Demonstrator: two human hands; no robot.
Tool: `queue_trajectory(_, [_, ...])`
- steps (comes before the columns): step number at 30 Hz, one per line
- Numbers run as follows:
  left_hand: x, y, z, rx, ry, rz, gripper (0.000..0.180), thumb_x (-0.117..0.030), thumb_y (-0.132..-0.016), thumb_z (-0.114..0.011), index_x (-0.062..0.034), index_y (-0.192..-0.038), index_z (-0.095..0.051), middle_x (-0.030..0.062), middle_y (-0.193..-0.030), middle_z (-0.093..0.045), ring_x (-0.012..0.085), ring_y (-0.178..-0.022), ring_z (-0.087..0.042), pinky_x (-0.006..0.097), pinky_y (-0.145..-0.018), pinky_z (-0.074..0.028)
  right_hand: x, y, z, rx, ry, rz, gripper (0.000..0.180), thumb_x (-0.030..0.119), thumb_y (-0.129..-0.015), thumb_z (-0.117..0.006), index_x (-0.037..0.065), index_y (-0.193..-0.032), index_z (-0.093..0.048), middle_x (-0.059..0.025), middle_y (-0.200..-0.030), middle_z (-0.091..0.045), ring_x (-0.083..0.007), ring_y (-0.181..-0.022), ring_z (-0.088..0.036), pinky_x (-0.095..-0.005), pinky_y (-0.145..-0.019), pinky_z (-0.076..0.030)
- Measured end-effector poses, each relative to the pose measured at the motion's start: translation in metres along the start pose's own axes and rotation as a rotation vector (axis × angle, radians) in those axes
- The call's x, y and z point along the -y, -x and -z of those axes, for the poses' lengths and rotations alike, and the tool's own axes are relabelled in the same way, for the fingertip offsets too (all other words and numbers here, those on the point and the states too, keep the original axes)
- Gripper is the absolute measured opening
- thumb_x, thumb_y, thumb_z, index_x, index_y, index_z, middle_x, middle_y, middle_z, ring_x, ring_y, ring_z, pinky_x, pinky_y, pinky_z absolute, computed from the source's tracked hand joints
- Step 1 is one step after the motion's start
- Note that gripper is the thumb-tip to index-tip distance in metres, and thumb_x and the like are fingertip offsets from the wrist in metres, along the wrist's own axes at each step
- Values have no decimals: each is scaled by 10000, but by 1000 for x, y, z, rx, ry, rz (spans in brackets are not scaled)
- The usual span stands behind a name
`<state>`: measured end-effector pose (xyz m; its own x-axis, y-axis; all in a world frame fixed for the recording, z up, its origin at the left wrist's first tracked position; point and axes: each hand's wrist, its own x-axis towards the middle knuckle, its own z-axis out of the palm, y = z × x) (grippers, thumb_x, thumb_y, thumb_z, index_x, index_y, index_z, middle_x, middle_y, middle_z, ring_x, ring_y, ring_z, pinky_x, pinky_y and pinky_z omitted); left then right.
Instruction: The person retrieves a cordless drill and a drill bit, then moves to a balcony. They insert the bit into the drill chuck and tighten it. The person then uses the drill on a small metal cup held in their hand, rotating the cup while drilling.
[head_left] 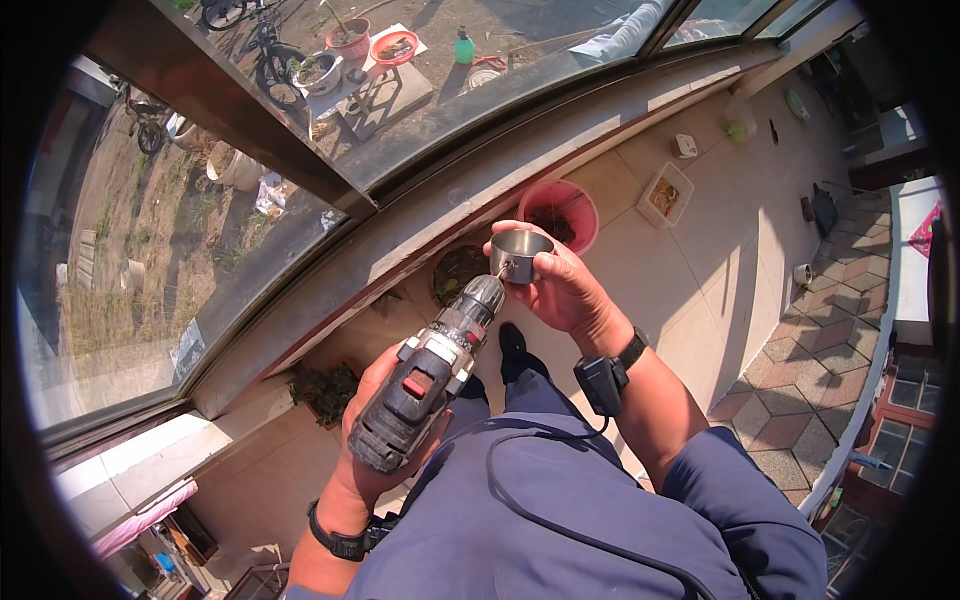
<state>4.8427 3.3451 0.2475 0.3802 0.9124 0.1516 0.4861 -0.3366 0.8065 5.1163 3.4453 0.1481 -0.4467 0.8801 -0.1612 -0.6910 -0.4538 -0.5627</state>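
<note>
- Drill point(432, 375) sits in the left hand point(372, 440), fingers wrapped tight round its grip; its grey and black body with a red switch points up and to the right.
- Chuck tip of the drill meets the side of a small steel cup point(520, 254), at its near-left wall.
- Right hand point(566, 290) clasps the cup from the right, thumb and fingers curled round it, the open mouth facing up.
- Cup is held in the air at the centre of the view, above the tiled floor point(690, 290) and just near a red pot point(560, 212).
- Both wrists wear black bands; a black box point(602, 382) is strapped on the right one, with a cable running down over the blue clothing.
- Dark planter point(456, 272) lies on the floor left of the red pot, beside the sill.
- White tray point(665, 195) stands further right on the floor.
- Window glass spans the far left, with a bicycle point(268, 52) and pots outside.
</note>
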Motion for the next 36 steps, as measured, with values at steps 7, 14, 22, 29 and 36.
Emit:
queue_trajectory(7, [-3,1,6,10,-66,-16,761,-61,-790,-819,-13,-1455,-452,139,-1311,-628,247,-1114,-676,328,-950,-527,-1,-1,-6,0,-4,-14,770,356,-828,-840,33,-1434,-491,-129,-1296,-640,-159,-1098,-662,-241,-882,-573])
queue_trajectory(14, [2,7,7,-37,-94,-49,746,-71,-785,-834,-5,-1437,-477,139,-1338,-597,250,-1147,-655,336,-971,-518,-5,-5,-9,45,-117,-20,739,394,-899,-769,-8,-1449,-483,-183,-1317,-632,-219,-1110,-683,-306,-957,-582])
queue_trajectory(22, [4,14,15,-38,-94,-26,755,-63,-777,-859,-12,-1434,-490,128,-1349,-590,245,-1155,-646,342,-986,-514,-3,-12,-21,106,-227,23,619,375,-976,-682,-12,-1427,-507,-199,-1279,-640,-271,-1027,-702,-308,-861,-605])
queue_trajectory(29, [6,17,18,-105,-118,-35,672,-88,-799,-850,-32,-1398,-551,139,-1356,-589,249,-1149,-649,350,-984,-518,72,-15,-54,210,-45,179,743,484,-925,-730,25,-1455,-484,-188,-1294,-643,-239,-1034,-698,-271,-828,-596])
queue_trajectory(36, [7,14,23,-111,167,-3,658,19,-839,-697,-10,-1437,-424,93,-1116,-632,181,-872,-653,319,-794,-539,163,-7,-108,311,351,452,937,640,-898,-661,-27,-1500,-396,-245,-1346,-595,-259,-1088,-690,-315,-937,-591])
